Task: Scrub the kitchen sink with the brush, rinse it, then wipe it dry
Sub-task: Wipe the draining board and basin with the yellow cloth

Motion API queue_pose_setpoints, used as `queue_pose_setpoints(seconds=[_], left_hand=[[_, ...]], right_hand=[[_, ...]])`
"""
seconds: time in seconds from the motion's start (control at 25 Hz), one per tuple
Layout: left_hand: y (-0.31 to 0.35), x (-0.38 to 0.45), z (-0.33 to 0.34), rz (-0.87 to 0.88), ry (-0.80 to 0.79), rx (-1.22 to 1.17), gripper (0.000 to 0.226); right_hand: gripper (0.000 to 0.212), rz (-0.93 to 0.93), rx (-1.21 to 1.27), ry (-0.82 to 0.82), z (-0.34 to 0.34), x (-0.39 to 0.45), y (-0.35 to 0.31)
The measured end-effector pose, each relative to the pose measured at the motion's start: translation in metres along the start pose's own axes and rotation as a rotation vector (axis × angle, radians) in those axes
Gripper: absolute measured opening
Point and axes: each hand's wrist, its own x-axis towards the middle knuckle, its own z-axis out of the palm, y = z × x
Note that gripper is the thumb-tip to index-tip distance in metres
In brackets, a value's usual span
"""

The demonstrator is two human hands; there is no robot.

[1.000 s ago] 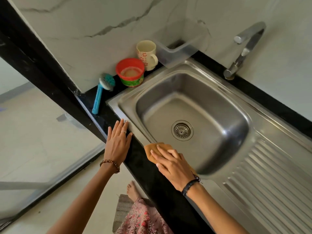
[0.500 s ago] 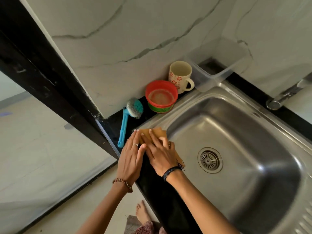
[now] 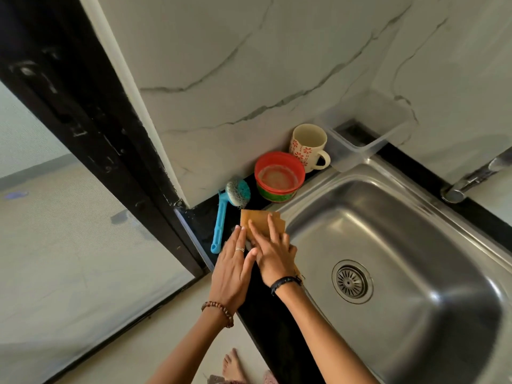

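Hands are lying side by side at the sink's [image 3: 318, 189] near-left corner: the right hand [image 3: 273, 254] is pressing a folded brown cloth [image 3: 260, 221] flat on the rim, probably for drying, the left hand [image 3: 232, 268] is resting flat, holding nothing. Further back, the blue brush [image 3: 221, 218] is lying on the desk [image 3: 266, 320].

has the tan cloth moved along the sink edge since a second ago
Yes. The tan cloth under the right hand has slid along the sink rim, away from the drain, to the corner beside the blue brush.
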Motion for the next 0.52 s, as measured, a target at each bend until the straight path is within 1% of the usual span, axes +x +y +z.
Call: queue_pose_setpoints(seconds=[0.08,0.16,0.24,0.32,0.36,0.4,0.44,0.52], left_hand=[[0.002,0.0,-0.002,0.023,-0.042,0.015,0.089],[0.004,0.001,-0.007,0.019,-0.089,0.002,0.093],[0.006,-0.002,-0.009,0.005,-0.123,0.021,0.094],[0.007,-0.002,-0.009,-0.004,-0.142,0.052,0.095],[0.007,-0.001,-0.008,-0.008,-0.147,0.066,0.096],[0.008,0.0,-0.008,-0.01,-0.15,0.081,0.096],[0.008,0.001,-0.007,-0.013,-0.151,0.098,0.096],[0.009,0.005,-0.005,-0.017,-0.142,0.13,0.095]], right_hand=[[0.052,-0.038,0.012,0.005,-0.001,-0.005,0.007],[0.053,0.036,0.102,0.03,0.001,-0.002,0.009],[0.05,0.178,0.225,0.094,0.001,0.004,0.006],[0.048,0.384,0.419,0.174,-0.002,0.013,0.0],[0.047,0.484,0.519,0.19,-0.005,0.019,-0.002],[0.048,0.533,0.579,0.19,-0.008,0.022,-0.002],[0.049,0.502,0.583,0.176,-0.008,0.022,0.002],[0.056,0.256,0.458,0.159,-0.006,0.015,0.014]])
